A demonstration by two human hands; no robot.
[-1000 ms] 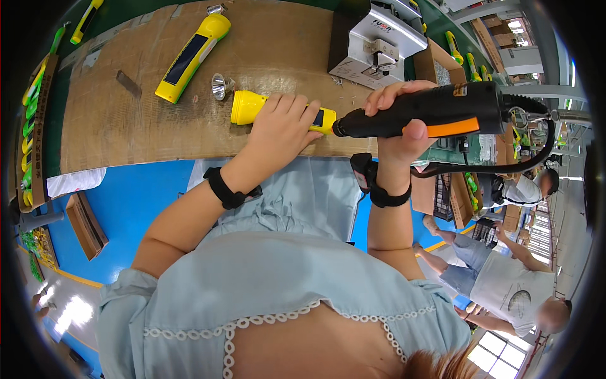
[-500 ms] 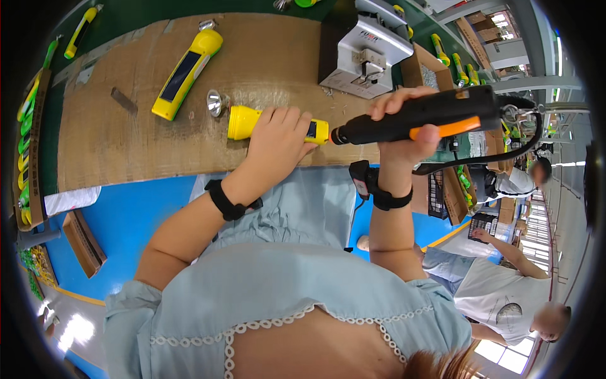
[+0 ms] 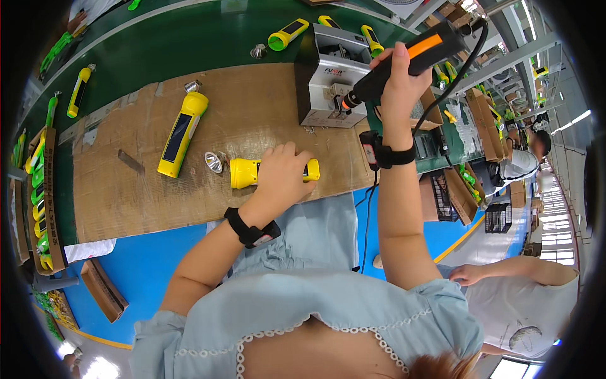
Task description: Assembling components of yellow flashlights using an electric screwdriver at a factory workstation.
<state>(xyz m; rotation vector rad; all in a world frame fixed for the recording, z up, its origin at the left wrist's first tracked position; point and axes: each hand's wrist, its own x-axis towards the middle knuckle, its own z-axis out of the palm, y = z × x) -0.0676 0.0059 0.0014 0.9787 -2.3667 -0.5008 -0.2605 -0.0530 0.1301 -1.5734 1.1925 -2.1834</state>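
Observation:
My left hand is wrapped over a yellow flashlight lying on its side on the cardboard sheet. A loose silver reflector rests just left of its wide head. My right hand grips a black electric screwdriver with an orange lever. The bit end points down and left at the front of a silver and black box-shaped machine, probably a screw feeder; whether it touches is too small to tell. A second yellow flashlight with a dark panel lies further left, its reflector beside its head.
More flashlights lie on the green bench behind the machine. At the left edge stands a long carton of green and yellow flashlights. A cable trails from the screwdriver. Another person is close on the right.
My right hand has carried the screwdriver away from the flashlight's tail, up to the machine's front. My left hand stays on the flashlight. The whole view has shifted.

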